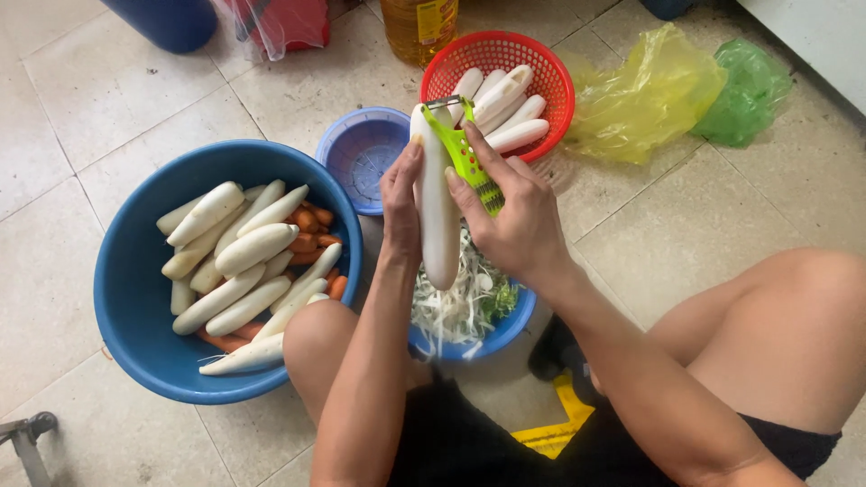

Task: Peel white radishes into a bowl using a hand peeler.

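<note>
A long white radish (439, 216) is held upright at the middle of the view by the left hand (401, 203), whose fingers are wrapped closed around its left side. A lime-green peeler (465, 155) is gripped by the closed fingers of the right hand (514, 221), and its blade end is laid against the top of the radish.

Directly below, at six o'clock from the radish, a small blue bowl (505, 329) is already heaped with pale shreds (456, 302). At nine o'clock a large blue basin (135, 298) holds many whole white radishes (244, 261) over some carrots (311, 230). At one o'clock a red basket (541, 77) carries a handful of radishes (505, 108), and a blue strainer (361, 158) sits between basket and basin. Crumpled yellow and green bags (649, 95) lie on the tiled floor (686, 216) at two o'clock.

Judged from these heaps, only a small share appears to be worked through; the larger part remains in the basin.
</note>
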